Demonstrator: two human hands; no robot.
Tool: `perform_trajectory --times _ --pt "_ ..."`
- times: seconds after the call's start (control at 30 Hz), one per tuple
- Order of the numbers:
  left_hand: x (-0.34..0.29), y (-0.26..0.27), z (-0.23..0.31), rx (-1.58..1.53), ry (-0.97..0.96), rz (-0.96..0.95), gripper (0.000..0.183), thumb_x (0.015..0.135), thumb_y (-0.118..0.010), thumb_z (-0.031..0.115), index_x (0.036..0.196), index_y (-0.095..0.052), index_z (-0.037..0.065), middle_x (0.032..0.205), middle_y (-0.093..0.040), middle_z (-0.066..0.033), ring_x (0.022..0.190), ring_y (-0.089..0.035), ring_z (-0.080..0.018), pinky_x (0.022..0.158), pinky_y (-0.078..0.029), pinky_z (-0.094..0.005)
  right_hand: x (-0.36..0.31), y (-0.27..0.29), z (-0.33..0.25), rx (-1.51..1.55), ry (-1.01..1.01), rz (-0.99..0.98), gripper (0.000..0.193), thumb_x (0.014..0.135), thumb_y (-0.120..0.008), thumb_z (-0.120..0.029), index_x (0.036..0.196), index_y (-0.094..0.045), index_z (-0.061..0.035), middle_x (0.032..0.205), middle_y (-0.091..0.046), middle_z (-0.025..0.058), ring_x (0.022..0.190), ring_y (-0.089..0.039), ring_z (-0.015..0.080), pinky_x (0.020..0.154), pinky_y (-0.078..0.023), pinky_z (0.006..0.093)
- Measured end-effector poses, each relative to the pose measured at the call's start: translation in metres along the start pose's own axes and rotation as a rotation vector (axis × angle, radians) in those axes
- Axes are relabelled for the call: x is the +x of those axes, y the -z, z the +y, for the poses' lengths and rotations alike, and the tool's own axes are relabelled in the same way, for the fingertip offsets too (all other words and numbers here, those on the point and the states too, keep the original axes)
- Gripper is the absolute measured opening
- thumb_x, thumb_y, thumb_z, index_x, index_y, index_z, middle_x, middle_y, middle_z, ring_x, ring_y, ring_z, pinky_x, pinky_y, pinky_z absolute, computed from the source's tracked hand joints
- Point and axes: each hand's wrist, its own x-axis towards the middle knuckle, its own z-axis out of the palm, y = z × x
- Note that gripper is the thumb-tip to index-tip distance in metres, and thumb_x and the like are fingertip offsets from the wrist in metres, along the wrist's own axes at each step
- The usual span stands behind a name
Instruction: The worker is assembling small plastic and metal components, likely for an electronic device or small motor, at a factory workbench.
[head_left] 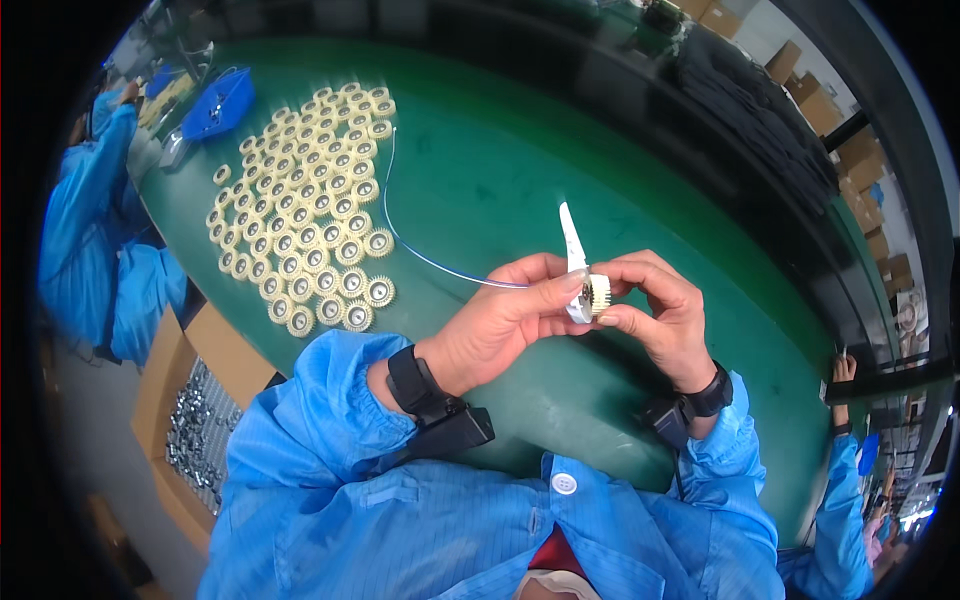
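My left hand (505, 315) and my right hand (655, 305) meet above the green table (500, 170). Together they pinch a small cream toothed gear (598, 294) between fingertips. A white pointed plastic tool (572, 240) sticks up from between my thumbs, and a thin bluish tube (410, 240) runs from my left hand across the table. Both wrists wear black bands, and my sleeves are blue.
Many cream gears (305, 205) lie in rows on the table's left part. A blue tray (220, 105) sits beyond them. A cardboard box of metal parts (195, 435) stands at my lower left. Other people in blue coats are at the left (100, 230) and right (845, 470).
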Motion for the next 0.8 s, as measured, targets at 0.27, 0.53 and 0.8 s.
perform_trajectory --times 0.27,0.53,0.8 --pt "0.0 0.001 0.003 0.128 0.003 0.046 0.031 0.094 -0.057 0.023 0.116 -0.054 0.001 0.11 -0.062 -0.0086 0.101 -0.06 -0.0159 0.091 -0.049 -0.0318 -0.001 -0.005 -0.006 -0.091 -0.015 0.032 0.033 0.073 -0.078 -0.01 0.104 -0.069 -0.0026 0.094 -0.066 0.0083 0.084 -0.062 0.0162 0.077 -0.051 0.0282" --pt "0.003 -0.003 0.004 0.084 -0.031 0.027 0.032 0.09 -0.064 0.024 0.111 -0.056 0.002 0.105 -0.063 -0.0082 0.093 -0.06 -0.014 0.087 -0.049 -0.0298 0.0 -0.007 -0.004 0.18 -0.188 0.118 0.034 0.073 -0.078 -0.006 0.104 -0.068 0.0009 0.088 -0.065 0.0071 0.078 -0.059 0.0124 0.072 -0.049 0.0255" --pt "-0.005 0.004 -0.001 0.053 0.011 0.006 0.028 0.092 -0.059 0.015 0.117 -0.055 0.002 0.109 -0.062 -0.0073 0.098 -0.061 -0.0156 0.085 -0.052 -0.0311 0.0 -0.007 -0.012 -0.254 0.08 0.051 0.026 0.068 -0.08 -0.009 0.088 -0.066 0.0006 0.087 -0.066 0.0105 0.077 -0.064 0.02 0.068 -0.052 0.0298"
